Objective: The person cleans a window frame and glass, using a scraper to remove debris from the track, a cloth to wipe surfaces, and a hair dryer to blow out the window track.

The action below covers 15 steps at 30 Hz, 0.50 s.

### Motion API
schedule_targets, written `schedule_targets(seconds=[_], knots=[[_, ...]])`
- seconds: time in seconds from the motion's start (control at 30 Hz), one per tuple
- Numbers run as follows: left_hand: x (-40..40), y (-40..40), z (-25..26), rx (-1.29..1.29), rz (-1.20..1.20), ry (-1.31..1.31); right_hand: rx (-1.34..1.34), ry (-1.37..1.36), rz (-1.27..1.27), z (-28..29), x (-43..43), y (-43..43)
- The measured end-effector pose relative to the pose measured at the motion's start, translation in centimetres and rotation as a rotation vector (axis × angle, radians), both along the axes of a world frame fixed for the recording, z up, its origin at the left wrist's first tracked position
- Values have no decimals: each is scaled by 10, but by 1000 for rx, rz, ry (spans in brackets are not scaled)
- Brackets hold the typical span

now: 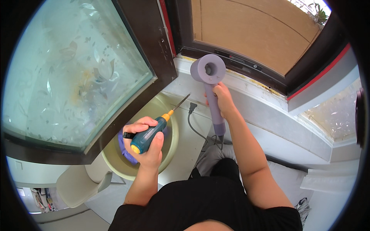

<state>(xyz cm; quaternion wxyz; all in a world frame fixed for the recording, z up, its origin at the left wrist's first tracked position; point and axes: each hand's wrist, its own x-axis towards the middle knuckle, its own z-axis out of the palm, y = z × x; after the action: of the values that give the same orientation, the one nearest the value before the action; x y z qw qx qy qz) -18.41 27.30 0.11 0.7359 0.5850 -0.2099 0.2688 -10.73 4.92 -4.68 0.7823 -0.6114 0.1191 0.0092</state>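
My left hand (147,138) is closed round the teal and yellow handle of a screwdriver (150,132), its thin metal shaft pointing up and right. A small black item sticks out behind that hand's fingers. In my right hand (224,98) is a purple hair dryer (212,101), held upright by its handle, its round head near the window sill (241,82). The dryer's cord hangs from the handle's base, and a black two-pin plug (192,107) lies on the white surface between my hands.
A yellow-green basin (173,144) with a purple cloth (127,154) is under my left hand. An open window sash (167,72) with frosted patterned glass juts in at left. A pale chair (76,184) stands below it. Grey and white bedding (283,176) lies at right.
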Motion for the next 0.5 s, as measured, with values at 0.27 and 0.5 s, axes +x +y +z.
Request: schedule_targets(seconds=[0.27, 0.5], knots=[[-5, 1, 5, -35, 1, -11, 30, -87, -103, -6, -82, -43], [-4, -16, -2, 5, -63, -42, -203, -37, -770, -38, -279, -139]])
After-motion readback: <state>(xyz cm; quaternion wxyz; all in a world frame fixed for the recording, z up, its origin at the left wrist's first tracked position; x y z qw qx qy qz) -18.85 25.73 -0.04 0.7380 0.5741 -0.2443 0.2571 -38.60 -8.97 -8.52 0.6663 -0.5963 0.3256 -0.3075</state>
